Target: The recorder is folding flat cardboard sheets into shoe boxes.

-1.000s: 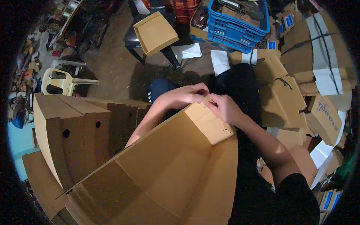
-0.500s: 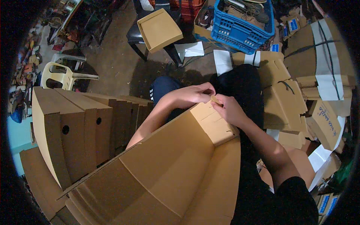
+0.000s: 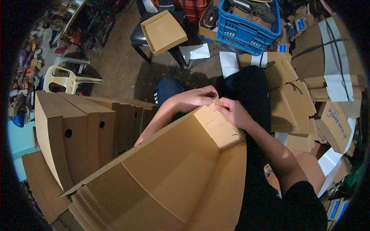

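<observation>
While both hands met at its far upper corner, the long, open box of brown cardboard [image 3: 173, 161] stretched back and leftward from them. The right hand [image 3: 234, 113] pinched the top edge of the box's paler tan end wall [image 3: 216, 127] between thumb and fingers; the left hand [image 3: 198, 96] curled against the same corner, its fingertips partly hidden, so whether it gripped or merely braced the board could not be told. The box looked light for its size and fairly stiff along its walls, yet likely to bend at the crease across its inside and to tear at the slits in the end wall; its dry, matte face seemed unlikely to slip. The top edge under the right hand looked a firm place to take hold, with the long left rim as a second. No writing showed on the box's inner faces. Well to the right of the hands, a tan cardboard carton [image 3: 334, 127] bore slanted blue handwriting, and farther ahead on that side small blue-and-white printed labels [image 3: 300, 24] showed, too small to make out. Left of the hands stood brown cardboard boxes with round dark holes [image 3: 75, 142], without visible lettering.
</observation>
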Motion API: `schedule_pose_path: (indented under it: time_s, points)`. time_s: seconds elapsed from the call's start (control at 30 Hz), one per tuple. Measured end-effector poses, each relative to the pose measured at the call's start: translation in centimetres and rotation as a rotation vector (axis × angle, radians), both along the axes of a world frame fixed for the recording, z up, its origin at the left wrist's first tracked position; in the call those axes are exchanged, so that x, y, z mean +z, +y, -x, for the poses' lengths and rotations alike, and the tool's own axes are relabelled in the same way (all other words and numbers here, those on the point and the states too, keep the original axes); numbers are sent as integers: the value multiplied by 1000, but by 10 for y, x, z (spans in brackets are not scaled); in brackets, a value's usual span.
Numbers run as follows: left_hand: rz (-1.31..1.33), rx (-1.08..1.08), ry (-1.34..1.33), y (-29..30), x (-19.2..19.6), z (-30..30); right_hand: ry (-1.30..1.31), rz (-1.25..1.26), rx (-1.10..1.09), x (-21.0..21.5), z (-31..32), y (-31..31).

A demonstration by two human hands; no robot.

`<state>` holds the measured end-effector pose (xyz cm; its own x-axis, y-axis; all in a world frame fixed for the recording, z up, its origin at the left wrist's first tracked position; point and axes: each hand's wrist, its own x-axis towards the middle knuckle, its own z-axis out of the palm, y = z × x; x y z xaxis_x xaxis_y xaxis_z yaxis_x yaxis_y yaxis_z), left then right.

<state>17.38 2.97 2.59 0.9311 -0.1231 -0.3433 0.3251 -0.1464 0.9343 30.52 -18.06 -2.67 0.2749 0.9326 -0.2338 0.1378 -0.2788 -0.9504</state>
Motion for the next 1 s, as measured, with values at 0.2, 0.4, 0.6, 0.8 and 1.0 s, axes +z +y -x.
schedule_pose_path:
  time_s: [0.2,0.4,0.6,0.8,1.0]
  points:
    - [-9,21,51,-4,-1,-1,-174,24,28,0,-3,-2]
    - [-5,29,41,-4,-2,-2,-125,-7,-3,1,-1,-1]
    - [-69,27,19,-2,-4,-2,-106,42,-31,14,4,0]
    - [-56,36,15,-1,-2,0,41,20,-59,2,8,3]
    - [32,26,-41,0,-9,1,134,0,-110,-21,9,1]
